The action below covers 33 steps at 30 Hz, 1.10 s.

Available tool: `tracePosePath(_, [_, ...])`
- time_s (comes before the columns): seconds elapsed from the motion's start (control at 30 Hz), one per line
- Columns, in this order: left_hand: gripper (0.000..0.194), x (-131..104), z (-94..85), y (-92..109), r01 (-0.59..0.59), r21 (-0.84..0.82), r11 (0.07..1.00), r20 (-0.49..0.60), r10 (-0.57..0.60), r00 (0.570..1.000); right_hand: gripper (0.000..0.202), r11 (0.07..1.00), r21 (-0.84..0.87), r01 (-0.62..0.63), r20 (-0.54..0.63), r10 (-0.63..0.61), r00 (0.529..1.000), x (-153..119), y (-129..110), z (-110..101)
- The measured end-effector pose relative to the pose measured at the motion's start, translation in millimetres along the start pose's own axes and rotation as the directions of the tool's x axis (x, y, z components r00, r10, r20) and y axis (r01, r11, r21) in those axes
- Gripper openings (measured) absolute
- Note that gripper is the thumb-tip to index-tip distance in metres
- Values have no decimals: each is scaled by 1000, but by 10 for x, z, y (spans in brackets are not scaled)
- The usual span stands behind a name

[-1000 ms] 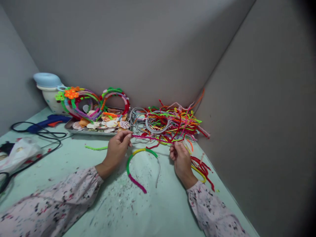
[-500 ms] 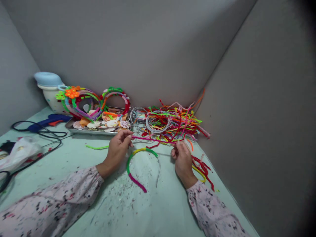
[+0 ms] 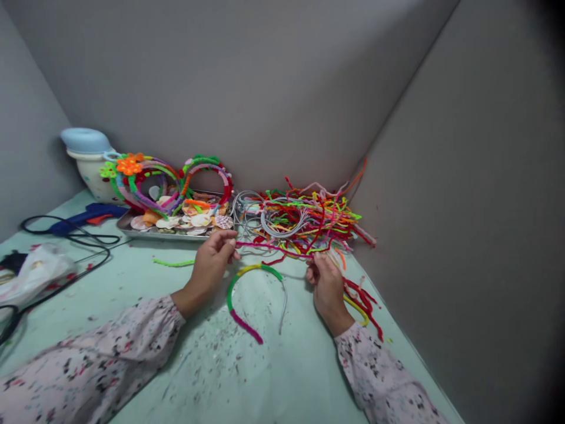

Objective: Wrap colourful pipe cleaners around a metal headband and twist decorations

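A magenta pipe cleaner (image 3: 273, 248) is stretched nearly level between my two hands, above the table. My left hand (image 3: 214, 259) pinches its left end between thumb and fingers. The other end is pinched by my right hand (image 3: 326, 282). Below it on the table lies a headband (image 3: 230, 288), its open ends toward me. Green, yellow and magenta pipe cleaner wraps most of the band, while its right leg shows bare grey metal. A light green pipe cleaner piece (image 3: 173, 262) lies left of my left hand.
A metal tray (image 3: 176, 237) of shells and wrapped headbands stands at the back, beside a blue-lidded container (image 3: 90, 165). Right of it lies a heap of coloured pipe cleaners (image 3: 318, 215) with bare metal bands. A black cable (image 3: 103, 253) and plastic bag (image 3: 39, 271) are at left.
Almost nothing differs. Both hands hold the magenta pipe cleaner in nearly the same place, and the headband lies as before.
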<state>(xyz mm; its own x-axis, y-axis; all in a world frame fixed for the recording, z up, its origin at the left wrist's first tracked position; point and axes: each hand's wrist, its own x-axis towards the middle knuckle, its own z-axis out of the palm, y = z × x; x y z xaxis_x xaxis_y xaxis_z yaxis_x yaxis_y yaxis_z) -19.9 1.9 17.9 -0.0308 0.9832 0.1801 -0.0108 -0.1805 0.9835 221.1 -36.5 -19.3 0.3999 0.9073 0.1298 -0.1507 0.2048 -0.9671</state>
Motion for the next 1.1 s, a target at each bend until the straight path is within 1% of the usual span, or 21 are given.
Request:
tracePosePath(0.07, [35,14,3,-43,41,17,999,22,-41,999,29,998,56,15,-9,-15,1000,-2,-14,4])
tracePosePath(0.17, [35,17,14,-86,91,32,995,50,-93,994,28,992,121,20,-4,-20,1000,-8,-40,16])
tracePosePath(0.33, [35,-19,35,-44,117,-36,992,102,-112,988,27,989,145,40,18,-43,999,-17,-72,30])
tracePosePath(0.47, [35,-37,50,-13,137,-24,990,136,-133,982,27,993,113,44,23,-46,999,-21,-73,26])
tracePosePath(0.6, [31,-31,56,-38,121,5,993,156,-121,980,27,997,77,27,24,-29,999,-14,-44,14])
tracePosePath(0.77, [29,-27,50,-60,135,1,991,169,-134,977,27,999,-43,22,69,-19,997,-39,-48,9])
tracePosePath(0.83, [28,-24,43,-71,138,6,990,165,-137,977,25,992,-114,56,107,-44,993,-76,-77,17])
tracePosePath(0.97, [31,-15,28,-87,131,-10,991,138,-128,982,27,935,-295,198,205,-141,969,-162,-145,50])
tracePosePath(1.03, [33,-14,26,-72,134,-37,990,127,-128,984,30,929,-292,227,245,-157,957,-188,-160,62])
tracePosePath(1.1, [34,-11,27,-41,149,-75,986,114,-140,983,34,958,-210,196,253,-141,957,-190,-153,62])
